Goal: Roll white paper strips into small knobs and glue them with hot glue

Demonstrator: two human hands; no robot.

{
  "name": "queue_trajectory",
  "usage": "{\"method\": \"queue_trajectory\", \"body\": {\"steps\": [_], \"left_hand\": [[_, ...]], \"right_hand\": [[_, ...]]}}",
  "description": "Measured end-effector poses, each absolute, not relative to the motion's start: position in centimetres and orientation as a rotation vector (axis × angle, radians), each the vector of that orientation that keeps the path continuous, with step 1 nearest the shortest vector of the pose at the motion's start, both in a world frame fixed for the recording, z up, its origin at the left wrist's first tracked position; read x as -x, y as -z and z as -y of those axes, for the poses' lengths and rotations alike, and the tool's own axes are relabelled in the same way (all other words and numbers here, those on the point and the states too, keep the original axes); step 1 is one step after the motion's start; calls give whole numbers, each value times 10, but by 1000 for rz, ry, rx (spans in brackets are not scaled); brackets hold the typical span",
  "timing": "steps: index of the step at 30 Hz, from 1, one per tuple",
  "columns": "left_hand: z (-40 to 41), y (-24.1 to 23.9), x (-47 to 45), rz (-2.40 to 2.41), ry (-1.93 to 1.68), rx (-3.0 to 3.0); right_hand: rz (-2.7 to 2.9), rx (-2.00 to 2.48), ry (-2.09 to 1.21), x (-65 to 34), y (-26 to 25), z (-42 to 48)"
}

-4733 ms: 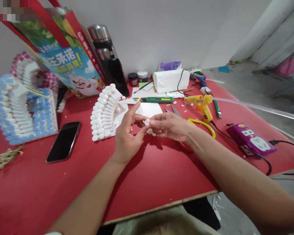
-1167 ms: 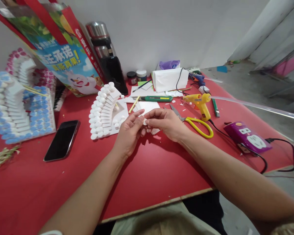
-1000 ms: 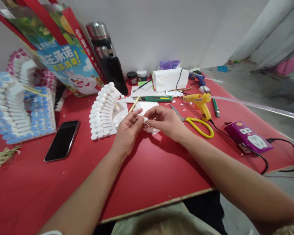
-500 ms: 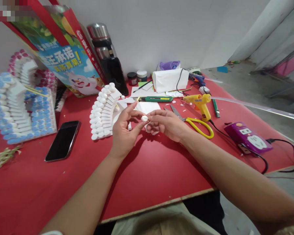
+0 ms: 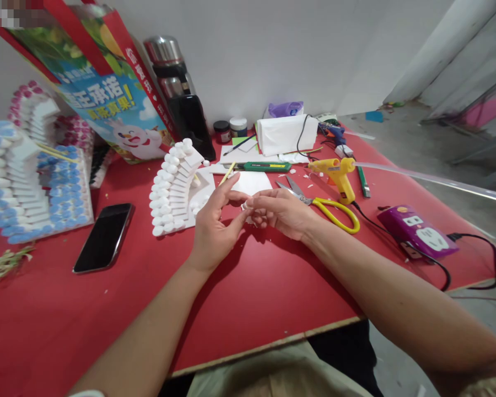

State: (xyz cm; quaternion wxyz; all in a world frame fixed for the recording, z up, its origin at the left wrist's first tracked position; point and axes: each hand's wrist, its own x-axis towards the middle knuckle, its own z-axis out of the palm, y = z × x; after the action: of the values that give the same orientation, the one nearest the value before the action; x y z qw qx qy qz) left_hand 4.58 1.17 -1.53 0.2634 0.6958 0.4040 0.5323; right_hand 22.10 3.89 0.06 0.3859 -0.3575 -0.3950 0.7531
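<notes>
One small, rounded white piece (image 5: 244,205) sits at the fingertips, partly hidden, held above the glossy red tabletop (image 5: 252,309). From my remote seat I see the left hand (image 5: 215,226) pinching it between thumb and forefinger, the palm open. The right hand (image 5: 281,214) pinches it from the other side, its remaining fingers loosely curled.

I can't tell the material from here; I'd judge it very light, matt rather than slippery, and probably soft enough to dent. I would hold it by opposite edges with bare fingertip pressure, the left steadying and the right working the rim, since a hard squeeze could flatten it.

Near the left hand stands a curved white model with stepped slats and rows of oval white tips (image 5: 171,187), and those ovals look much like the piece. Beyond the right wrist lie steel scissors with yellow handles (image 5: 338,216) and, farther back, a yellow plastic glue gun (image 5: 339,175).
</notes>
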Motion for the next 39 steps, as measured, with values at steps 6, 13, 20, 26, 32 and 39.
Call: {"method": "queue_trajectory", "body": {"steps": [6,13,20,26,32,39], "left_hand": [[-10,13,-47,-1111,-1404,-1926],[-13,12,-45,-1142,-1436,-1908],[-11,12,-46,-1213,-1399,-2048],[-8,9,-50,-1241,-1392,-2107],[-7,7,-50,-1268,-1344,-2159],[-9,10,-46,-1300,-1357,-2113]], "right_hand": [[1027,915,-1890,-219,1,-39],[978,839,-1999,-221,-3,-40],[1075,929,-1880,-219,0,-37],[1100,924,-1808,-216,2,-35],[1096,901,-1847,-217,4,-36],[1095,857,-1944,-222,2,-41]]}}
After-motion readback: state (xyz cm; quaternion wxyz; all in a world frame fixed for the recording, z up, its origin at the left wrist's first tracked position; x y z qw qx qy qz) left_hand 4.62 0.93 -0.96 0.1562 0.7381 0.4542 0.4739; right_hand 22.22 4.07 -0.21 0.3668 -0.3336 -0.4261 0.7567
